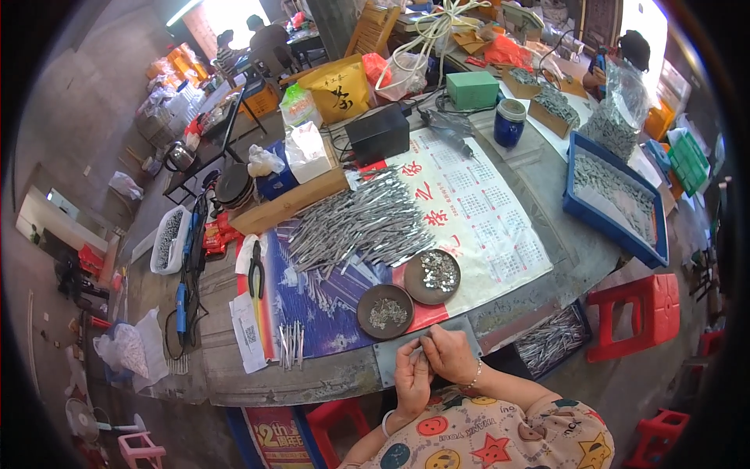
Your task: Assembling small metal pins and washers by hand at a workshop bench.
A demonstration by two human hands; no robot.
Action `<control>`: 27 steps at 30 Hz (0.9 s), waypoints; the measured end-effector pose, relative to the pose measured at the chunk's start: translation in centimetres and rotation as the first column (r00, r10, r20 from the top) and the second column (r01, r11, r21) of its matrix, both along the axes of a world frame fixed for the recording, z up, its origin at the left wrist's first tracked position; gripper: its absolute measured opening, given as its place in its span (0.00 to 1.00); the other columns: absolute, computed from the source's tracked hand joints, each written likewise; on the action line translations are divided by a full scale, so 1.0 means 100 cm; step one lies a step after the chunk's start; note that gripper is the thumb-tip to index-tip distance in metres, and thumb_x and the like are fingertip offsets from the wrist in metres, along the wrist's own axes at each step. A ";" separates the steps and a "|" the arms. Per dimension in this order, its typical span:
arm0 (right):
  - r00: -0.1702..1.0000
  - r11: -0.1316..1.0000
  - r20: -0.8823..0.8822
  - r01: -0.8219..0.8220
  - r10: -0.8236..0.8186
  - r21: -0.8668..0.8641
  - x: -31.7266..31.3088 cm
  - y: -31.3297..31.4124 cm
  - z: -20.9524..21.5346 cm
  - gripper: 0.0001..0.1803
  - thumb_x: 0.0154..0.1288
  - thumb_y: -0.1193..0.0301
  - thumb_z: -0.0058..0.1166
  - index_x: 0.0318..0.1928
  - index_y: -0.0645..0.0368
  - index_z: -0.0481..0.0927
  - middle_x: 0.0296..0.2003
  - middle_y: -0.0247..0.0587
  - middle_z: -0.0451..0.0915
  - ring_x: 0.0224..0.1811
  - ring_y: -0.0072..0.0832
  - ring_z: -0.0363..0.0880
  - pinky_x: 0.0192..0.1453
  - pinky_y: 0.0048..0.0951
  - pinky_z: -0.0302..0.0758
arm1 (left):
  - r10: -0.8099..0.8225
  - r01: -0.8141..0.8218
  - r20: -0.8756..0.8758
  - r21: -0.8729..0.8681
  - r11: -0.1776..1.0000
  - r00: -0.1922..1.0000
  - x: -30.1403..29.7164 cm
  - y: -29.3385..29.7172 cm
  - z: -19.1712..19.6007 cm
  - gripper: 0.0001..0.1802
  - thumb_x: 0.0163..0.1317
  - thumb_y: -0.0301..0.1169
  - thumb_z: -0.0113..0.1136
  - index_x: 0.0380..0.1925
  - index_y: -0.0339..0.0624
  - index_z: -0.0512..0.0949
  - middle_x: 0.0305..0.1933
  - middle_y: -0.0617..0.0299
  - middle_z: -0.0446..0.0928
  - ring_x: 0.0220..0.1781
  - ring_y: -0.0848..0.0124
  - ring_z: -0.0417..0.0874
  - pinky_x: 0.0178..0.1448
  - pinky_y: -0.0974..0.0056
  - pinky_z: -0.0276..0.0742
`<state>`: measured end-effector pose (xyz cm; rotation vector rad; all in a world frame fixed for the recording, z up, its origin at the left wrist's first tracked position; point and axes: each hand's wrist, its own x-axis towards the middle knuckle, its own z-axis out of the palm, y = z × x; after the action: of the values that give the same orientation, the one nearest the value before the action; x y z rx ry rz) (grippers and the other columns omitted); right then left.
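Note:
My left hand (412, 379) and my right hand (455, 356) meet at the table's near edge, fingers pinched together. What they hold, if anything, is too small and hidden to make out. A grey flat plate (384, 366) lies under them. Just beyond sit two round brown dishes: the left dish (364, 322) holds small thin metal bits, the right dish (455, 291) shiny silvery discs. A big heap of thin silvery metal strips (359, 219) lies farther off on a calendar sheet (500, 227). Several more strips (291, 346) are laid in a row to the left.
Black-handled pliers (255, 270) and a blue soldering iron (181, 301) lie at left. A wooden board (289, 205) borders the heap. At right stand a blue tray (617, 234) of grey parts and a red stool (634, 316). A blue jar (509, 125) stands far back.

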<state>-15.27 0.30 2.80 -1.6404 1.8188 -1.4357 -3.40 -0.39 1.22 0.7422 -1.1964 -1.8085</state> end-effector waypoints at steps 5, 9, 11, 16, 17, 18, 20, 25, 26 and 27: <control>0.903 0.974 0.417 -0.176 0.103 0.142 -0.010 -0.008 -0.005 0.09 0.65 0.70 0.52 0.34 0.63 0.72 0.19 0.46 0.73 0.19 0.32 0.74 0.24 0.29 0.69 | 0.050 -0.048 -0.055 0.045 0.998 0.997 -0.006 -0.003 0.008 0.14 0.71 0.29 0.43 0.55 0.43 0.62 0.26 0.68 0.72 0.21 0.87 0.62 0.23 0.79 0.54; 0.847 0.997 0.526 -0.057 0.080 -0.060 -0.001 -0.016 0.003 0.09 0.60 0.76 0.58 0.37 0.64 0.71 0.24 0.41 0.77 0.23 0.24 0.76 0.28 0.23 0.72 | 0.054 -0.054 -0.069 0.008 0.999 0.996 -0.005 -0.005 0.013 0.14 0.71 0.27 0.42 0.55 0.43 0.61 0.28 0.68 0.71 0.22 0.86 0.62 0.24 0.79 0.55; 0.904 0.992 0.415 -0.058 0.099 -0.110 0.001 -0.017 0.000 0.11 0.60 0.75 0.58 0.39 0.64 0.71 0.25 0.43 0.77 0.23 0.26 0.77 0.28 0.24 0.72 | 0.070 -0.061 -0.094 0.103 0.993 0.993 -0.006 -0.003 0.015 0.15 0.71 0.26 0.42 0.56 0.43 0.61 0.29 0.69 0.71 0.24 0.86 0.63 0.25 0.79 0.57; 0.989 0.972 0.140 -0.003 0.037 -0.234 0.008 -0.009 -0.007 0.12 0.60 0.75 0.57 0.41 0.63 0.69 0.26 0.46 0.78 0.24 0.34 0.79 0.28 0.29 0.74 | 0.040 -0.030 -0.094 0.107 0.994 0.995 0.001 0.001 0.013 0.14 0.71 0.27 0.42 0.55 0.43 0.62 0.30 0.69 0.72 0.23 0.87 0.62 0.24 0.80 0.55; 0.982 0.979 0.186 -0.003 0.041 -0.204 0.010 -0.006 -0.009 0.12 0.61 0.75 0.57 0.41 0.63 0.69 0.27 0.47 0.78 0.25 0.37 0.80 0.28 0.31 0.74 | 0.040 -0.031 -0.086 0.102 0.994 0.996 0.002 0.003 0.012 0.14 0.71 0.28 0.42 0.55 0.44 0.61 0.30 0.67 0.72 0.21 0.87 0.61 0.23 0.80 0.53; 0.973 0.984 0.227 -0.003 0.044 -0.178 0.011 -0.002 -0.009 0.11 0.61 0.75 0.56 0.41 0.62 0.68 0.27 0.48 0.78 0.25 0.40 0.80 0.28 0.33 0.74 | 0.041 -0.032 -0.087 0.104 0.994 0.995 0.002 0.005 0.011 0.14 0.71 0.28 0.42 0.55 0.44 0.61 0.30 0.67 0.72 0.21 0.87 0.61 0.23 0.80 0.53; 0.986 0.985 0.167 0.002 0.027 -0.173 0.012 0.000 -0.018 0.11 0.61 0.76 0.56 0.40 0.63 0.68 0.27 0.48 0.78 0.25 0.41 0.80 0.28 0.34 0.74 | 0.041 -0.033 -0.085 0.085 0.996 0.996 0.004 0.010 0.003 0.14 0.71 0.28 0.42 0.55 0.44 0.62 0.28 0.69 0.72 0.21 0.87 0.61 0.23 0.80 0.53; 0.922 0.998 0.386 0.005 -0.027 0.057 0.016 -0.001 0.002 0.06 0.65 0.75 0.48 0.39 0.64 0.67 0.26 0.49 0.75 0.27 0.39 0.78 0.30 0.32 0.72 | 0.026 -0.012 -0.120 0.110 0.994 0.992 0.006 0.012 -0.001 0.15 0.71 0.25 0.42 0.56 0.43 0.63 0.30 0.71 0.69 0.24 0.86 0.60 0.25 0.80 0.54; 0.881 0.997 0.472 0.000 -0.038 0.082 0.011 -0.006 -0.002 0.07 0.69 0.72 0.43 0.37 0.65 0.69 0.25 0.42 0.73 0.27 0.28 0.73 0.31 0.27 0.69 | 0.011 0.007 -0.157 0.113 0.994 0.988 0.002 0.010 0.005 0.15 0.70 0.25 0.42 0.56 0.42 0.63 0.30 0.70 0.68 0.24 0.86 0.60 0.25 0.80 0.54; 0.795 0.989 0.606 -0.080 -0.011 0.123 0.006 -0.008 -0.002 0.12 0.72 0.68 0.40 0.36 0.64 0.70 0.25 0.33 0.71 0.28 0.20 0.66 0.32 0.23 0.66 | -0.016 0.029 -0.138 0.098 0.995 0.990 0.001 0.010 0.011 0.16 0.70 0.25 0.41 0.57 0.42 0.62 0.30 0.68 0.68 0.24 0.85 0.61 0.25 0.80 0.54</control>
<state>-14.67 -0.49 2.58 -0.9660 1.4595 -1.5384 -3.28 0.60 2.33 0.6514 -1.0350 -1.9169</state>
